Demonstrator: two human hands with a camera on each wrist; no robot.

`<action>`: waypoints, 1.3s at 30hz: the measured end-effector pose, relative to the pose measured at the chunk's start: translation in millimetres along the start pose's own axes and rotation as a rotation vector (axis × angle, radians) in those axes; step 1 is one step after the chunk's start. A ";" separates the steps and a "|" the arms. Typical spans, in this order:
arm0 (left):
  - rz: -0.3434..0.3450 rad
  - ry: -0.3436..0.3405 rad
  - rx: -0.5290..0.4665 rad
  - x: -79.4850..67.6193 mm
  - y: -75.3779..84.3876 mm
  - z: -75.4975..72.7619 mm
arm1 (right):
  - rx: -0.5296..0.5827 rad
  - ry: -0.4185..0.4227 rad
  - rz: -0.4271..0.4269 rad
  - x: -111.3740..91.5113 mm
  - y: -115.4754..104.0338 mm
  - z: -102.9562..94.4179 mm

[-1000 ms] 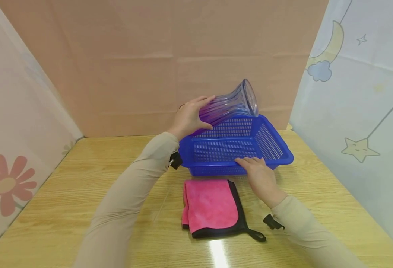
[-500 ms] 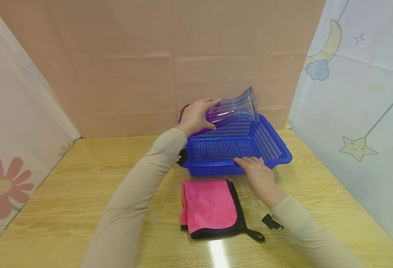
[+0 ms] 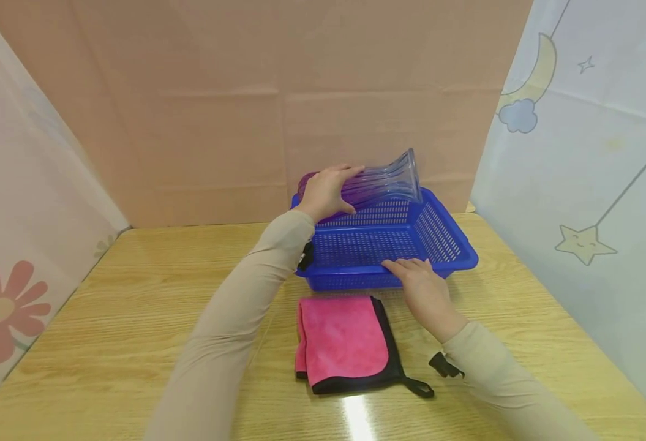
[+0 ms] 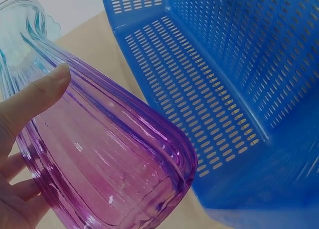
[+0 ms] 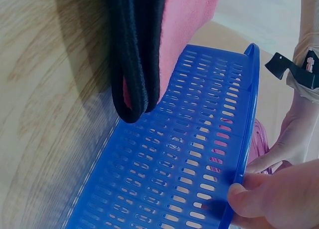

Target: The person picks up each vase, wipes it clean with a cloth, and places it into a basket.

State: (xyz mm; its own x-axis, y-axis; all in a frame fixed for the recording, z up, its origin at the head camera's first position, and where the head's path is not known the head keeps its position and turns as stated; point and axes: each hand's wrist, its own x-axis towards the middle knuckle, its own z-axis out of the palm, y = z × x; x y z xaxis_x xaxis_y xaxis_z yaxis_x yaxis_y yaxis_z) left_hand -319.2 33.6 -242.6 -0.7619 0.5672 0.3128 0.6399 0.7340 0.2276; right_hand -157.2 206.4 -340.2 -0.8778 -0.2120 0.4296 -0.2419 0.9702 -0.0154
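A ribbed glass vase [image 3: 390, 183], purple at its base and clear blue at its flared mouth, lies almost level over the back left of the blue plastic basket [image 3: 350, 270]. My left hand [image 3: 327, 192] grips its body, its mouth pointing right. In the left wrist view the thumb lies across the vase [image 4: 114, 149], with the other fingers partly hidden behind it. At the basket's front rim, my right hand [image 3: 424, 295] holds on; the right wrist view shows its thumb on the outer side of the rim and fingers behind.
A folded pink cloth [image 3: 345, 337] with black edging and a loop lies on the wooden table [image 3: 190, 263] in front of the basket. A tan backdrop [image 3: 201, 122] stands close behind, and patterned sheets [image 3: 587, 165] hang at both sides.
My left hand has lowered the vase a little toward the basket and moved it slightly right. The vase has tipped closer to level. My right hand stays on the rim.
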 end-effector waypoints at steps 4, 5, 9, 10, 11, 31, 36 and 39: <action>-0.008 -0.010 0.013 4.1 0.1 4.1 | -0.003 0.006 0.002 -0.7 -0.6 -0.7; -0.010 -0.014 0.017 5.1 -0.1 5.1 | -0.001 0.003 0.003 -0.7 -0.9 -0.8; -0.023 -0.028 0.021 7.4 -0.1 9.2 | 0.000 -0.004 0.010 -1.3 -1.7 -0.7; -0.027 -0.033 0.019 7.8 -0.1 10.1 | 0.000 -0.003 0.010 -1.5 -1.7 -0.5; -0.029 -0.039 0.016 8.3 -0.2 11.2 | -0.001 -0.002 0.010 -1.6 -1.8 -0.3; -0.028 -0.053 0.034 14.1 -11.3 27.7 | -0.014 0.015 -0.001 -4.2 -6.7 0.1; -0.038 -0.065 0.041 14.8 -13.6 27.7 | -0.015 0.023 -0.005 -4.2 -7.7 0.2; -0.042 -0.069 0.039 15.0 -14.5 28.8 | -0.011 0.018 -0.003 -4.0 -8.2 -0.1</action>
State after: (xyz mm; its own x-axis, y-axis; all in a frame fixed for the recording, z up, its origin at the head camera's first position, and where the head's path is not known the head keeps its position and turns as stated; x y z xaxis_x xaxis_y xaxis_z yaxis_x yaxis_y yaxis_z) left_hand -342.8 42.3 -267.7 -0.7940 0.5590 0.2390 0.6038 0.7708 0.2031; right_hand -151.6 199.4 -341.7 -0.8693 -0.2125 0.4462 -0.2394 0.9709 -0.0041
